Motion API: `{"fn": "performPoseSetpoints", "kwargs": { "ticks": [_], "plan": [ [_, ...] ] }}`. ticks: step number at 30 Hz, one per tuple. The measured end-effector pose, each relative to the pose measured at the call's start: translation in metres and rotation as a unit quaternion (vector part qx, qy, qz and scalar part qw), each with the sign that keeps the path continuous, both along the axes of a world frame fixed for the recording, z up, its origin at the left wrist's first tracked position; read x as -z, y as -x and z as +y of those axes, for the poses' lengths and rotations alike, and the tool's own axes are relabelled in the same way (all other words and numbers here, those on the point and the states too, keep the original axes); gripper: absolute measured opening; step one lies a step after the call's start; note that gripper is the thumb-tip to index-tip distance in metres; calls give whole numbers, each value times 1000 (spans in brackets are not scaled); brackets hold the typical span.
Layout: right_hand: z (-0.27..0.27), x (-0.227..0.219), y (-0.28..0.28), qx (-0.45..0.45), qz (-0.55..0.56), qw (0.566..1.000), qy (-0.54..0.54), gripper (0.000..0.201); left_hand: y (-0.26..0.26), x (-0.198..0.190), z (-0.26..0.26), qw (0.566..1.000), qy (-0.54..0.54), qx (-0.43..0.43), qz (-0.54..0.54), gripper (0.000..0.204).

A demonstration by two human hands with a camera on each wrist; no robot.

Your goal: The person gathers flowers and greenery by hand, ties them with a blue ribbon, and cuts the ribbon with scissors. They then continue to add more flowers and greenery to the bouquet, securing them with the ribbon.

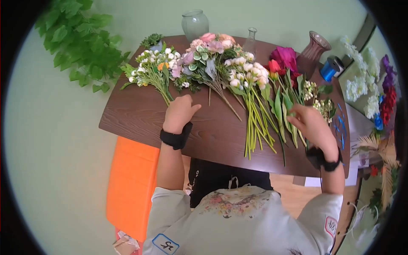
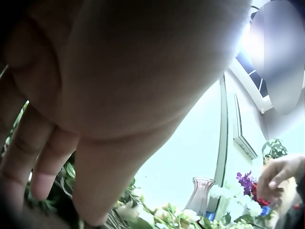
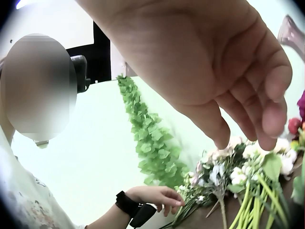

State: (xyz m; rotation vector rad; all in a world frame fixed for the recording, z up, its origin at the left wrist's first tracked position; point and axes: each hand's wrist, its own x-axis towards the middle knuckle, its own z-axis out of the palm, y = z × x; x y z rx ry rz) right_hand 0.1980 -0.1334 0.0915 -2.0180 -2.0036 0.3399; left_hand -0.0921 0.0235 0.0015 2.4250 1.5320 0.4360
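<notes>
The left hand (image 1: 180,114) is at the stem ends of a bunch of small white flowers (image 1: 148,66), at the table's left; whether it touches them cannot be told. Its fingers hang relaxed in the left wrist view (image 2: 95,86). Over the leaves of the red tulips (image 1: 274,66) is the right hand (image 1: 312,124), fingers loosely bent and holding nothing, as the right wrist view (image 3: 214,62) shows. Between the hands lie a mixed pink and lilac bunch (image 1: 208,53) and white blooms (image 1: 250,74) with long green stems (image 1: 255,123).
Along the brown table's (image 1: 140,112) back stand a round glass vase (image 1: 195,25), a narrow bottle (image 1: 250,40) and a pinkish vase (image 1: 312,46). Blue ribbon spool (image 1: 328,70), berry sprigs (image 1: 325,106) and blue strips (image 1: 341,127) lie right. An orange seat (image 1: 131,187) is below left.
</notes>
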Motion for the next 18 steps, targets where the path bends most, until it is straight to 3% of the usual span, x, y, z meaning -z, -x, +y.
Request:
{"fn": "performPoseSetpoints", "kwargs": {
  "ticks": [4,9,10,13,15,18],
  "plan": [
    [54,50,21,-54,-56,997,9,28,-39,16,9,994,101,-2,-40,41],
    [86,88,48,-13,-64,997,50,45,-81,20,20,986,118,-70,-90,44],
    [86,88,51,-21,-62,995,72,43,-84,22,21,987,115,-70,-91,44],
    [90,100,47,-31,-55,998,4,33,-89,29,26,974,164,-84,-129,35],
    [93,91,42,32,110,983,143,20,-85,30,26,964,178,-95,-175,31],
    [94,91,27,19,211,971,111,14,-67,24,25,952,178,-97,-228,24]
  ]
}}
